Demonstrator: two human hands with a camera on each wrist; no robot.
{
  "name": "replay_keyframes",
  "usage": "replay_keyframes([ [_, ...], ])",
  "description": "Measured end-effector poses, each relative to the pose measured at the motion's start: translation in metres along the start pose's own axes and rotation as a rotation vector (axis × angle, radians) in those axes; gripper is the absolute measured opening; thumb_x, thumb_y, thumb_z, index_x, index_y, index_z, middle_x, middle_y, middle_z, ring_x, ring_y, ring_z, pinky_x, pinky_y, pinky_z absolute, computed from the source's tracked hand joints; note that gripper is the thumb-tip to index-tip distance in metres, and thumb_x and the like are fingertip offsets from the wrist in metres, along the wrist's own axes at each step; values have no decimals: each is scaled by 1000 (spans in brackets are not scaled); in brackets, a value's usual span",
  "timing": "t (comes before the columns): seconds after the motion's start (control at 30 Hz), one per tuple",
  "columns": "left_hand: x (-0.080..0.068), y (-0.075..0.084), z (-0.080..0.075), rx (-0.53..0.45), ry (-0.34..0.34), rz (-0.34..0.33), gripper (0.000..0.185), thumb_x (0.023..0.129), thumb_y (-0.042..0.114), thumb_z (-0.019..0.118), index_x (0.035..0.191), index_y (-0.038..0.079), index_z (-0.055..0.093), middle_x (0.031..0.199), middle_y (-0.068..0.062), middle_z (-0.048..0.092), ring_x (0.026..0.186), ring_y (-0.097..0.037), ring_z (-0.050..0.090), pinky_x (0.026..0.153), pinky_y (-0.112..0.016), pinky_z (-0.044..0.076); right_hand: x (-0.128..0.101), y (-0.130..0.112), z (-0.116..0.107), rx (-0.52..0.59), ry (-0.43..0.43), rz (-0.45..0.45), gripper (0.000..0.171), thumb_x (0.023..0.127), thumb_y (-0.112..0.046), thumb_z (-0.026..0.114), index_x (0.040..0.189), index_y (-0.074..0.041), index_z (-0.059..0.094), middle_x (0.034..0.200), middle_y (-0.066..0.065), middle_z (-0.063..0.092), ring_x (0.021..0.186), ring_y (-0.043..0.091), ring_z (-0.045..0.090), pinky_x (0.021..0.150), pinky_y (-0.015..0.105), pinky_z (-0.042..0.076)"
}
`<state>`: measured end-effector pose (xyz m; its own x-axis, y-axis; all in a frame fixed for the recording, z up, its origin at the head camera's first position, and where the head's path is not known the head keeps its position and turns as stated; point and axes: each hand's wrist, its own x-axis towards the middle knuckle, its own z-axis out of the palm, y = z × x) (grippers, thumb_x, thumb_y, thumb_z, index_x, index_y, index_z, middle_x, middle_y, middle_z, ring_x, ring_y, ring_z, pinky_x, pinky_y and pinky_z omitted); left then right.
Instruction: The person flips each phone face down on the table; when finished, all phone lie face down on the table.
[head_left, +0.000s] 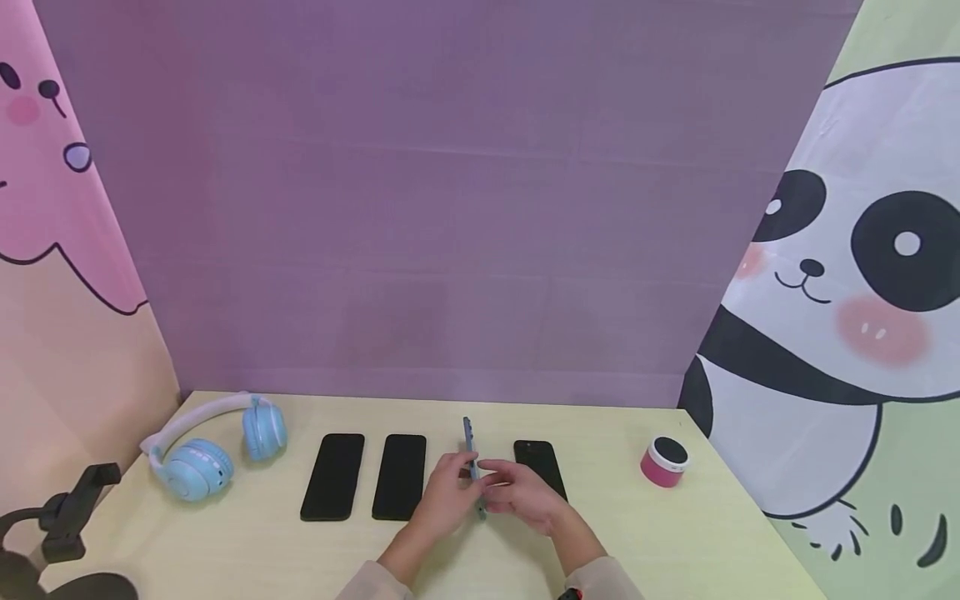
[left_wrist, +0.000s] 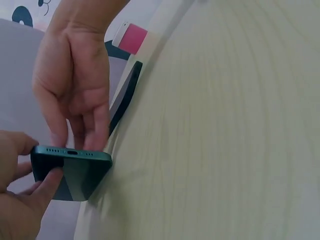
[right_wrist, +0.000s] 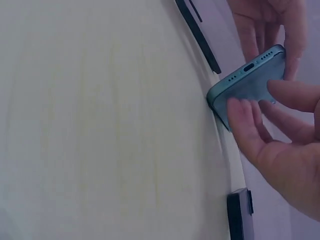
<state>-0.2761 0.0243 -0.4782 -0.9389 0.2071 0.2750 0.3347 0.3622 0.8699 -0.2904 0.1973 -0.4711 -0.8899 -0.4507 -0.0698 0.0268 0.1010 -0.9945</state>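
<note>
You have the blue-green phone point(head_left: 472, 467) stood up on its long edge on the table point(head_left: 675, 542), pinched between your left hand point(head_left: 448, 492) and right hand point(head_left: 521, 492), fingers curled on both faces. It sits in the gap between two black phones point(head_left: 400, 477) on your left and another point(head_left: 542, 468) just behind your right fingers. This looks like mid-turn; next, ease it flat without nudging its neighbours.

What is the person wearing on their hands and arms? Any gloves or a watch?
No gloves: the left hand and the right hand are bare, with no rings visible. Light beige sleeves cover both forearms up to the wrists. A small black and red item shows at the right cuff; what it is cannot be told.
</note>
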Motion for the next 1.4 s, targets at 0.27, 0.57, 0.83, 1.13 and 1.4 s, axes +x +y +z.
replay_keyframes([
  [0.27, -1, 2, 0, 125, 93, -4, 34, 87, -1, 63, 120, -11, 61, 114, -21, 56, 99, -33, 61, 78, -41, 54, -1, -1, 7, -125, 85, 58, 57, 81, 14, 61, 135, 14, 44, 108, 17, 55, 91, 21, 59, 82, 40, 53],
  [0.57, -2, -10, -4, 207, 130, -44, 41, 77, -2, 74, 115, -13, 63, 105, -20, 60, 91, -31, 58, 82, -46, 49, 1, -3, 6, -265, 131, 58, 54, 82, 8, 68, 132, 14, 48, 106, 16, 57, 93, 24, 58, 82, 38, 52],
  [0.83, -1, -18, 2, 175, 121, -99, 47, 75, -1, 75, 117, -15, 61, 108, -27, 56, 104, -43, 55, 92, -53, 44, 4, 1, 5, -401, 201, 71, 49, 82, 3, 74, 127, 11, 55, 100, 12, 59, 88, 22, 57, 79, 38, 51],
  [1.13, 0, -23, 8, 240, 90, -156, 52, 77, 4, 78, 120, -16, 58, 108, -25, 54, 103, -40, 55, 92, -52, 45, 9, 4, 8, -480, 229, 81, 51, 80, 5, 75, 127, 9, 56, 93, 8, 57, 82, 20, 54, 73, 34, 51],
  [1.4, 1, -21, 10, 302, 76, -164, 49, 78, 6, 77, 118, -16, 59, 105, -25, 54, 102, -40, 55, 90, -51, 46, 11, 1, 12, -565, 263, 97, 51, 78, 4, 76, 126, 6, 59, 90, 7, 56, 79, 21, 53, 70, 35, 49],
])
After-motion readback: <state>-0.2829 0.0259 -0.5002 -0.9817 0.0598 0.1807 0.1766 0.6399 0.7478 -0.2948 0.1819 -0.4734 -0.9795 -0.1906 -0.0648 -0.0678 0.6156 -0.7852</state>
